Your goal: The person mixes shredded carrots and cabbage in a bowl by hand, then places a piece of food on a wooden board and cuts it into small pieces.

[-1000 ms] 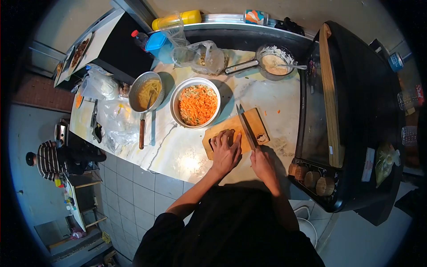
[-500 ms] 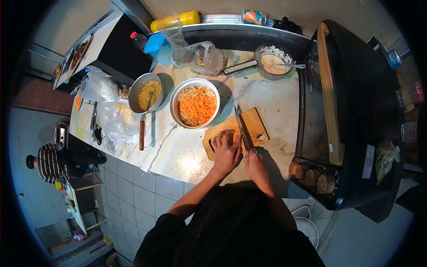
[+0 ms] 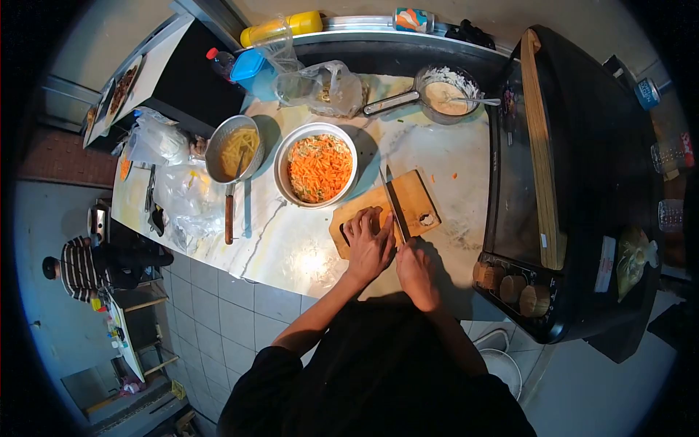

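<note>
My right hand [image 3: 417,277] is closed around the handle of a kitchen knife [image 3: 392,198], its blade pointing away from me over a wooden cutting board [image 3: 417,191]. Just left of the blade, my left hand [image 3: 370,246] presses on the board with fingers curled down. Whatever lies under those fingers is hidden. A small pale piece [image 3: 427,218] rests near the board's right edge. Beyond the board stands a white pot [image 3: 279,164] filled with shredded orange carrot [image 3: 320,171] and paler bits.
To the left, a saucepan [image 3: 211,153] holds pale strips in liquid, beside plastic bags [image 3: 189,200]. At the back are a bagged item [image 3: 338,91] and a pan [image 3: 416,96] of creamy mix with a spoon. A black oven [image 3: 542,291] borders the right. Far left, a person [image 3: 80,266] sits.
The knife has shifted slightly left, closer to my left fingers, and my right hand has turned a little on its handle. My left hand stays in nearly the same place on the board.
</note>
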The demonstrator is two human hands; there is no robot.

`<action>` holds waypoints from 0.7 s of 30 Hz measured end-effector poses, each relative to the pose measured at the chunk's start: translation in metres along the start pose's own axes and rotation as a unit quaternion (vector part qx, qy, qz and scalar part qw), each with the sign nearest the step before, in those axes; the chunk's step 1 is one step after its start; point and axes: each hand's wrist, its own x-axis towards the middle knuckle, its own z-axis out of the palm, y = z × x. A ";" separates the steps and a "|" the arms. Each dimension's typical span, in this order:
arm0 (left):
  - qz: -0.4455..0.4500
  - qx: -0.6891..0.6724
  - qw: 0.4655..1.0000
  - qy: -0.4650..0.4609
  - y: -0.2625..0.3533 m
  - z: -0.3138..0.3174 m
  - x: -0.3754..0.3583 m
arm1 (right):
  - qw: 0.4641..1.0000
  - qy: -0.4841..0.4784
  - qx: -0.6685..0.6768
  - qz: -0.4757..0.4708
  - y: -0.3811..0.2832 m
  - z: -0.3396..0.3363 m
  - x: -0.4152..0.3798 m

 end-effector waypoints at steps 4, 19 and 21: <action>-0.004 -0.002 1.000 0.002 0.000 0.001 0.001 | 0.999 -0.037 -0.007 0.004 0.004 0.009 0.006; 0.001 0.023 1.000 0.016 0.002 -0.005 0.001 | 0.990 -0.015 -0.140 -0.029 0.009 -0.005 -0.017; 0.000 0.018 1.000 0.013 0.003 -0.006 0.002 | 0.990 -0.005 -0.138 -0.032 0.010 -0.006 -0.015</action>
